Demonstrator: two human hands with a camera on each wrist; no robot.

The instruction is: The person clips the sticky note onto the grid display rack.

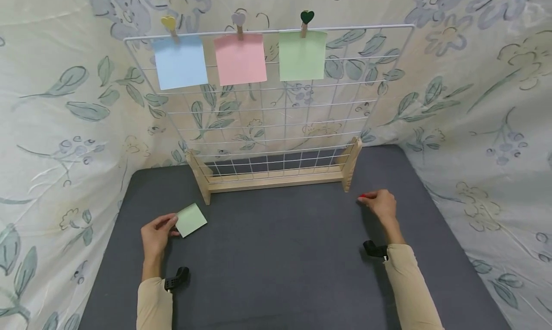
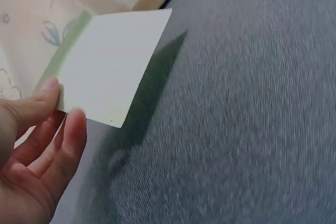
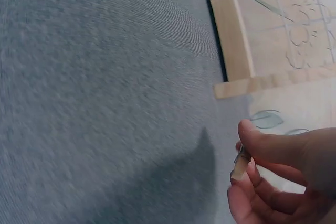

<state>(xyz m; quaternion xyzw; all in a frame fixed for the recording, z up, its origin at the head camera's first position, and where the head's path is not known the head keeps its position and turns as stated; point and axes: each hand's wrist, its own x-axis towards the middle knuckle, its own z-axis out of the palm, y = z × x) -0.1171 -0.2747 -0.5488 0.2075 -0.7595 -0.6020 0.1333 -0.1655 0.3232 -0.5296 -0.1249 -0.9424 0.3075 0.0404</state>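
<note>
My left hand point(image 1: 156, 234) pinches a pale green paper note point(image 1: 191, 220) by its left edge, low over the dark table. In the left wrist view the note point(image 2: 107, 69) shows a whitish face with a green strip along one side, and the thumb presses on that strip. On the right, just past the rack's wooden foot, my right hand point(image 1: 382, 206) holds a small clothespin between thumb and fingers. A bit of red shows at its fingertips in the head view. The right wrist view shows the wooden clothespin point(image 3: 242, 165) with its metal spring, partly hidden by the fingers.
A white wire grid rack point(image 1: 284, 125) stands on a wooden base point(image 1: 276, 182) at the back. Heart-topped clothespins hold a blue note point(image 1: 181, 64), a pink note point(image 1: 240, 62) and a green note point(image 1: 303, 57) along its top wire. Floral cloth point(image 1: 487, 129) surrounds the table point(image 1: 276, 253).
</note>
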